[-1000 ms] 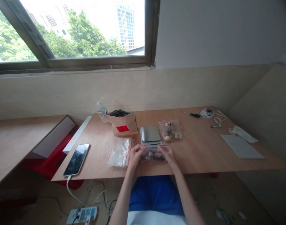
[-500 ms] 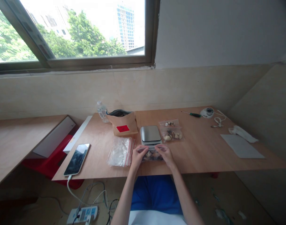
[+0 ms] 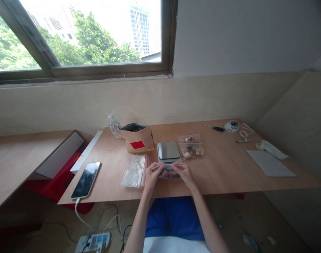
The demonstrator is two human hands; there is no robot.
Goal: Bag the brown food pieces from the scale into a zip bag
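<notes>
Between my two hands is a clear zip bag [image 3: 170, 173] with dark and pale pieces inside, near the table's front edge. My left hand [image 3: 153, 173] pinches the bag's top strip at its left. At the right part of the same strip, my right hand [image 3: 183, 172] is closed on it too. Just beyond the bag lies a small digital scale [image 3: 169, 150] with a bare metal plate; its front is partly hidden. A stack of clear zip bags with red seals [image 3: 134, 171] lies beside my left hand. Two filled zip bags [image 3: 193, 151] rest right of the scale.
A brown paper pouch [image 3: 139, 138] stands open at the back, next to a plastic bottle [image 3: 113, 125]. A phone [image 3: 86, 180] on a cable lies left. Toward the right are a screwdriver [image 3: 217, 129], a small white camera [image 3: 231, 126] and a white sheet [image 3: 270, 163].
Both hands have shifted very slightly left and away from me with the bag still held between them. The view has turned a little; the other things stay where they were.
</notes>
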